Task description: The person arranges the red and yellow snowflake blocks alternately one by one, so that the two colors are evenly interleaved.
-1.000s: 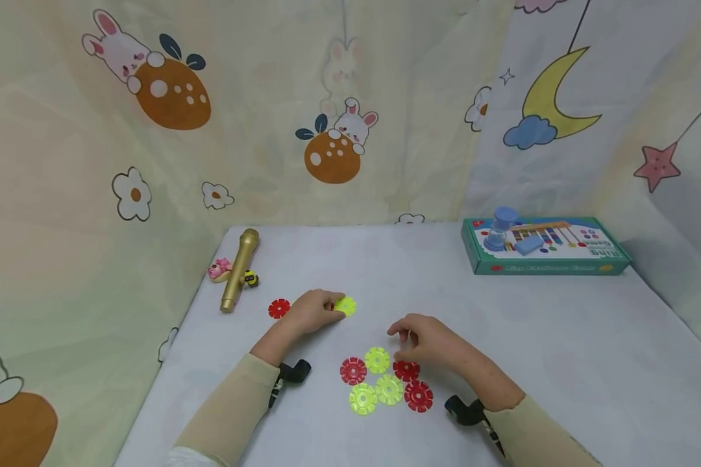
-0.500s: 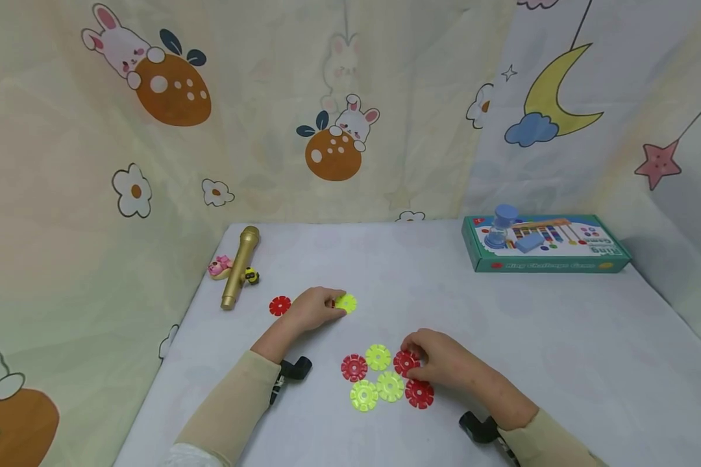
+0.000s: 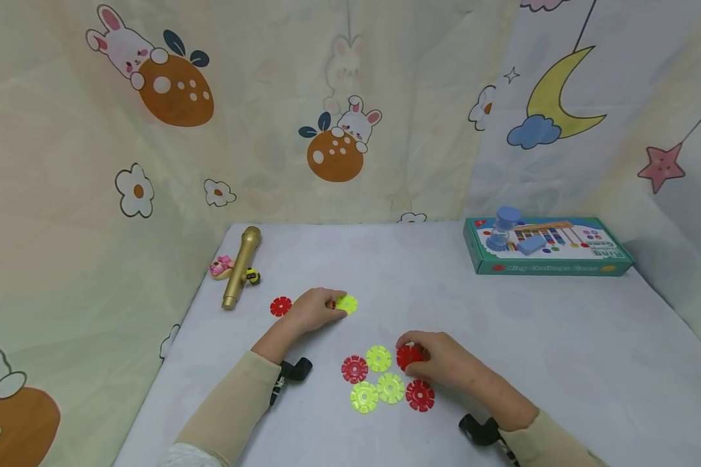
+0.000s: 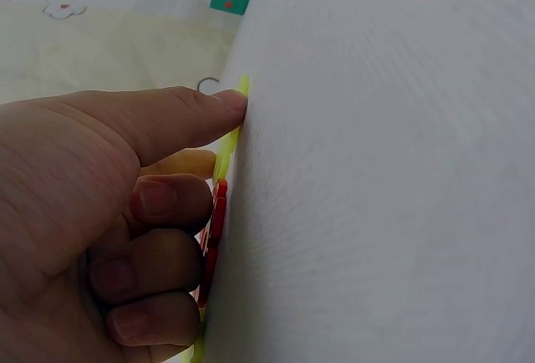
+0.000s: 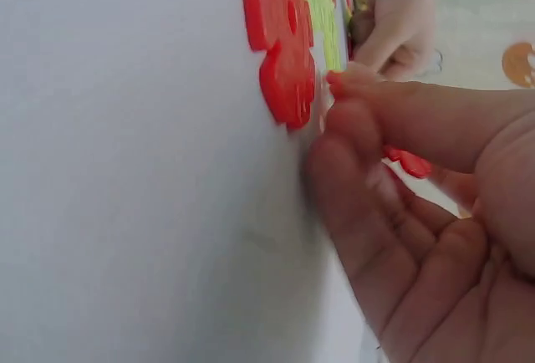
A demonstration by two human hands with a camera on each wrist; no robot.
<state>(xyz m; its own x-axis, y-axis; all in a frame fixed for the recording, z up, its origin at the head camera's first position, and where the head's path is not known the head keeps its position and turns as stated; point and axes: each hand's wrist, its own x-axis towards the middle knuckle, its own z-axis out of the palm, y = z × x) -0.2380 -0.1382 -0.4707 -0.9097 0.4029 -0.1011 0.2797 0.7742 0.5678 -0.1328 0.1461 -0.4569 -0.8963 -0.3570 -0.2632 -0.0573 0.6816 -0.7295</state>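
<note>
My left hand [image 3: 311, 310] pinches a yellow-green notched building disc [image 3: 348, 304] flat on the table between thumb and index finger. Under its curled fingers, a red disc [image 4: 219, 212] shows in the left wrist view. A second red disc [image 3: 280, 306] lies just left of that hand. My right hand [image 3: 450, 360] pinches a red notched disc [image 3: 409, 357] at its edges, at the top right of a loose cluster. That cluster has a red disc [image 3: 354, 369] on the left, several yellow-green discs [image 3: 391, 388] and another red disc [image 3: 420, 395] at lower right.
A gold microphone-shaped stick [image 3: 242, 267] lies at the back left, with a pink figure [image 3: 221, 266] and a small bee figure [image 3: 253, 277] beside it. At the back right, a green game box [image 3: 552, 267] bears a blue-capped piece [image 3: 504, 227] and a blue block [image 3: 531, 244].
My right hand has come down to the cluster and taken hold of the upper right red disc, which has shifted slightly away from its neighbours. The left hand stays put.
</note>
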